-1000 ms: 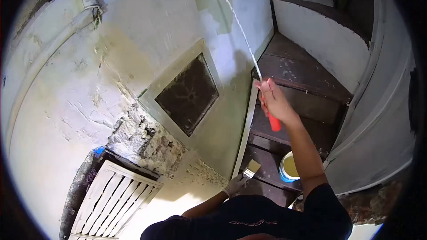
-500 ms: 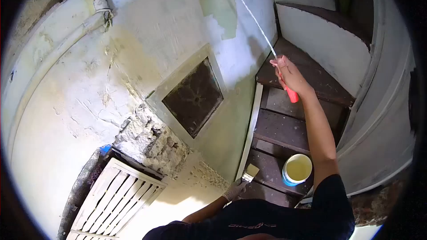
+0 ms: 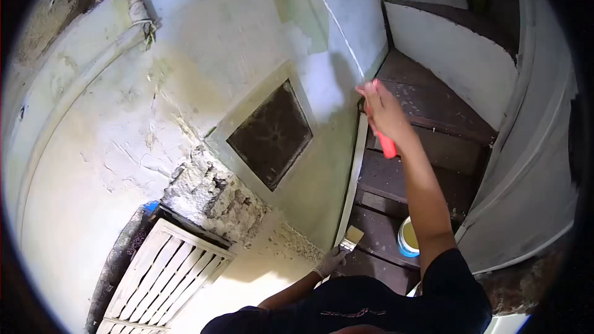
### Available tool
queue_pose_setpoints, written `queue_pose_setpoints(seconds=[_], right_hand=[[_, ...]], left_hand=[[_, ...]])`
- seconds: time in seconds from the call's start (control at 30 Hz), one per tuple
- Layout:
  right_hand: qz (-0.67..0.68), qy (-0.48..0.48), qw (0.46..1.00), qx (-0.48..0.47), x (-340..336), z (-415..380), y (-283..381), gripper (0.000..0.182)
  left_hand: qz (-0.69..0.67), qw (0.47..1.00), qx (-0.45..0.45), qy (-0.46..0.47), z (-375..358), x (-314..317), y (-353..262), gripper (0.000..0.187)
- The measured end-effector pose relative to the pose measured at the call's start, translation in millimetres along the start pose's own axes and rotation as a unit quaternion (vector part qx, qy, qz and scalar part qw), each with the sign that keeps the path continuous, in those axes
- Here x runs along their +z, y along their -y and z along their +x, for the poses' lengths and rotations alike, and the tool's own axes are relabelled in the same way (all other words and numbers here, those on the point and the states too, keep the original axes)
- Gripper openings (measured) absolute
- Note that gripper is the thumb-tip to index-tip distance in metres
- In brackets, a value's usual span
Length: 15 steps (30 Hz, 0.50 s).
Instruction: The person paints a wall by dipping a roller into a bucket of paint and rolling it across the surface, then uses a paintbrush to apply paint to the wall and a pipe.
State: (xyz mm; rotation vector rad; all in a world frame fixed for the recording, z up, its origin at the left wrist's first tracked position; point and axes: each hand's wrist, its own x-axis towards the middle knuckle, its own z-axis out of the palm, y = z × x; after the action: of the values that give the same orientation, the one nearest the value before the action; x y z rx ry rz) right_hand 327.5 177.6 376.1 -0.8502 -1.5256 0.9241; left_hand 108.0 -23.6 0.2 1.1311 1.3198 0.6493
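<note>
My right hand (image 3: pixel 385 110) is closed around the red handle (image 3: pixel 387 146) of a long, thin white rod (image 3: pixel 337 23). The rod runs up and left along the wall, and its far end lies outside the view. Low in the middle, my left hand (image 3: pixel 331 261) wears a pale glove and grips a flat paintbrush (image 3: pixel 351 239) with light bristles pointing up and right. Below my right forearm, a blue-and-white paint bucket (image 3: pixel 407 248) with yellowish paint inside stands on a stair, partly hidden by the arm.
Dark wooden stairs (image 3: pixel 396 176) wind upward at the right, beside a curved grey panel (image 3: pixel 526 167). On the patchy wall are a square dark vent (image 3: pixel 272 136), crumbling plaster (image 3: pixel 213 188) and a pipe (image 3: pixel 68 102). A white slatted shutter (image 3: pixel 162 275) is at lower left.
My right hand has moved left with the red handle, and the rod has shifted left with it. My right forearm now covers part of the bucket. The left hand has barely moved.
</note>
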Motion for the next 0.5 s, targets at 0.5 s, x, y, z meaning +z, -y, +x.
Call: queue_pose_setpoints(seconds=[0.5], right_hand=[[0.172, -0.027, 0.984, 0.028, 100.9, -4.4, 7.6, 0.05]], left_hand=[[-0.016, 1.0, 0.0, -0.016, 10.4, -6.7, 17.5, 0.028]])
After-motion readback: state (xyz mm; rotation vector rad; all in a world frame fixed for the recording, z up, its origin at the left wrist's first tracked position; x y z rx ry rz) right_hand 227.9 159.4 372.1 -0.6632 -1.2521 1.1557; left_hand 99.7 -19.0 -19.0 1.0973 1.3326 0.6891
